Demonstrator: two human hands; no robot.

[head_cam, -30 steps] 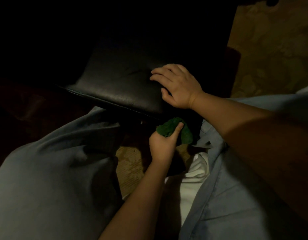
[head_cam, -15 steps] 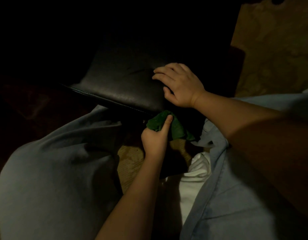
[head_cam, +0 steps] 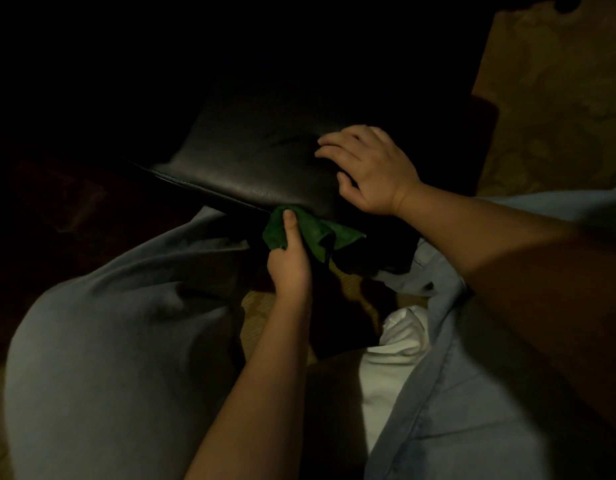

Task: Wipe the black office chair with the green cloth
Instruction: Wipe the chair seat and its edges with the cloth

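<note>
The black office chair's leather seat [head_cam: 265,157] fills the dim upper middle of the head view, its front edge running from left down to the right. My left hand [head_cam: 289,261] grips the crumpled green cloth [head_cam: 317,233] and presses it against the underside of that front edge, thumb pointing up. On top of the seat near its right side lies my right hand [head_cam: 368,171], fingers spread flat and holding nothing. Everything behind the seat is lost in darkness.
My knees in grey-blue trousers [head_cam: 119,341] flank the chair on both sides. A white garment [head_cam: 393,358] shows at my waist. Patterned tan carpet [head_cam: 559,91] lies at the upper right and between my legs.
My left hand has carried the green cloth up and to the left, from below the seat to its front edge. The right hand has stayed on the seat.
</note>
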